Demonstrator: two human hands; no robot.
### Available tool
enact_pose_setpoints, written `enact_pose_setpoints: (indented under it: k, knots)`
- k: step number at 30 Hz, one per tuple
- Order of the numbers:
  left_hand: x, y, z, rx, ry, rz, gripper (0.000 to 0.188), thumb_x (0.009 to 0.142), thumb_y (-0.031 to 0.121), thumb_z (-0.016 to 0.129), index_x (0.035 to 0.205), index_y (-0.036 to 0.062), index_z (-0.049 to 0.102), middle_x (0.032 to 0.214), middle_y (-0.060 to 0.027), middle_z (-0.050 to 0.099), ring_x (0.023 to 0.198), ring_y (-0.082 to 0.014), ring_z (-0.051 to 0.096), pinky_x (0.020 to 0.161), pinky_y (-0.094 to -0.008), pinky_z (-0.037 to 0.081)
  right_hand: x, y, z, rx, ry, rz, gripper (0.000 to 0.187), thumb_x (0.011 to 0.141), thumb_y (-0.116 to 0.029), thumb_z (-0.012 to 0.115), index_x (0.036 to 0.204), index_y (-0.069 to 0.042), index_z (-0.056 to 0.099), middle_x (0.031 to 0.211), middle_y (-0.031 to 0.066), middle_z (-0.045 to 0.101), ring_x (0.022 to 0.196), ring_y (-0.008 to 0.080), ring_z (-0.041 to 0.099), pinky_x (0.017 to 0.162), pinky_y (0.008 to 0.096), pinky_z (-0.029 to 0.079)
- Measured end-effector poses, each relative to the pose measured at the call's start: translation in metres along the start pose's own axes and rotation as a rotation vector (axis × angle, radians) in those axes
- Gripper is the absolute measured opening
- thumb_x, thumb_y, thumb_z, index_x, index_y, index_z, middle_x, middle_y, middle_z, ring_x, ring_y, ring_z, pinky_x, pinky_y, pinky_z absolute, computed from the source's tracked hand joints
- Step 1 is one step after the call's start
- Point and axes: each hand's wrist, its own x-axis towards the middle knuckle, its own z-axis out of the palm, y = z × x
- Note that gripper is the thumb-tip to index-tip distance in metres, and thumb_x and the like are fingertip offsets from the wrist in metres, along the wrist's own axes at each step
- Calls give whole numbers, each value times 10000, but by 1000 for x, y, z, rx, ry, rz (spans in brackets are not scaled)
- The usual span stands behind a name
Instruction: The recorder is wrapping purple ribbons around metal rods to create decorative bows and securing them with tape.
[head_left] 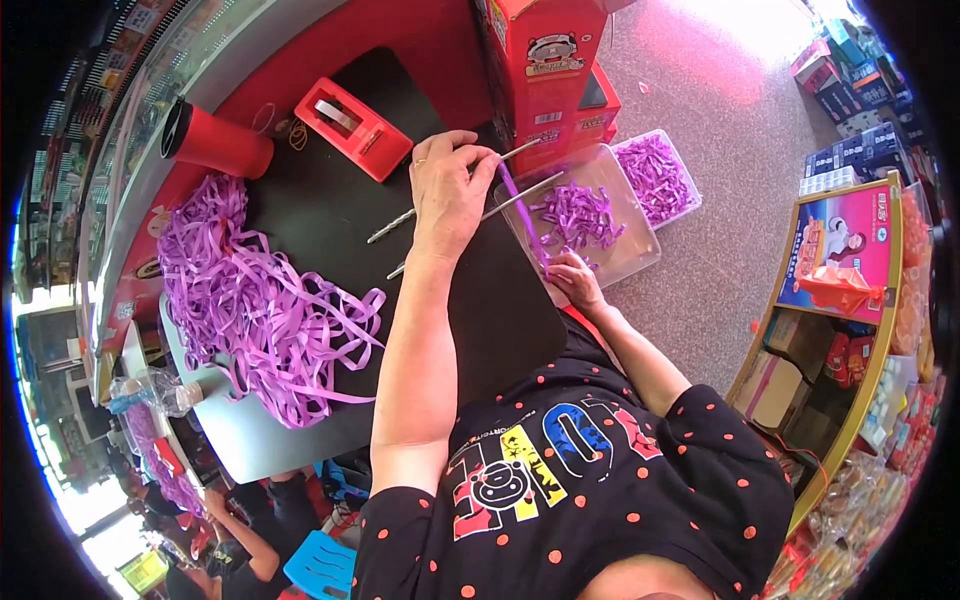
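Note:
My left hand is closed over the black tabletop, thumb and fingers pinching the upper end of a purple ribbon strip. Lower down, my right hand grips the strip's other end beside the near rim of a clear plastic bin. The strip runs stretched between both hands. Two thin metal rods lie slantwise, passing under or beside my left hand and wrist; their contact with the ribbon is hard to make out. Small purple ribbon pieces lie in the bin.
A big heap of purple ribbons covers the table's left side. A red tape dispenser, red tumbler and rubber bands sit behind. Red boxes and a second bin stand far right. A person works at lower left.

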Motion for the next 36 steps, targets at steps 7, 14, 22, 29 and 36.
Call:
enact_pose_setpoints:
  k: [7, 14, 22, 29, 36]
  knots:
    - [-1, 4, -1, -29, -3, 0, 176, 780, 260, 700, 830, 96, 737, 1102, -65, 614, 1125, -276, 471, 973, -402, 335, -49, -37, -37, -32, -2, 46, 160, 823, -166, 683, 943, -61, 689, 982, 110, 601, 954, 281, 566, 836, 382, 459]
    - [-3, -2, 1, -39, 20, 3, 158, 764, 263, 714, 808, 114, 744, 1099, -56, 615, 1132, -271, 467, 967, -406, 333, -83, -136, -92, -244, 49, -96, 149, 699, -128, 759, 840, -108, 717, 1062, 46, 629, 934, 260, 552, 829, 364, 444]
    - [-3, -5, 5, -48, 65, 35, 163, 748, 268, 730, 794, 113, 753, 1071, -57, 627, 1105, -270, 488, 951, -408, 355, -82, -197, -117, -66, 14, -246, 151, 674, -80, 765, 805, -52, 693, 919, 67, 694, 759, 221, 616, 700, 337, 460]
    - [-5, -5, 4, -49, 72, 45, 157, 747, 254, 734, 799, 106, 752, 1068, -56, 626, 1105, -267, 488, 948, -408, 361, -76, -232, -143, -99, 37, -291, 196, 680, -45, 745, 866, -27, 685, 893, 88, 695, 716, 236, 613, 689, 341, 466]
    - [-5, -5, 6, -37, 72, 53, 160, 758, 259, 726, 799, 107, 752, 1064, -57, 621, 1104, -266, 488, 948, -407, 361, -84, -244, -147, 7, 153, -78, 278, 667, -19, 722, 941, -13, 674, 844, 84, 699, 669, 227, 591, 648, 324, 465]
